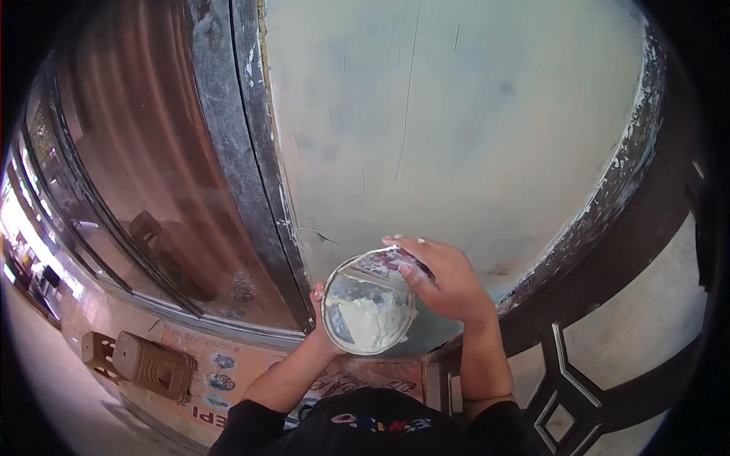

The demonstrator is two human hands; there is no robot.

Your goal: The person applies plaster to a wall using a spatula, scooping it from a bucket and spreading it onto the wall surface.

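Observation:
In front of my chest is a round container (328, 320) with pale, creamy putty (370, 322) in it. My left hand (320, 309) grips the container's left side, its fingers mostly hidden behind the rim. At the far right part of the rim, my right hand (447, 278) is closed around a putty knife (388, 261), dark reddish and smeared white, which reaches into the container. White smears mark the right fingers. Behind both hands rises a pale panel (464, 152) with thin scratches and dull patches.
A dark frame (237, 137) with chipped paint borders the panel. Left of it is a glass pane (152, 152) with a brown curtain behind. Brown plastic stools (154, 368) stand on the floor at lower left, near a printed orange banner (217, 380). Dark wood panelling (589, 380) lies at right.

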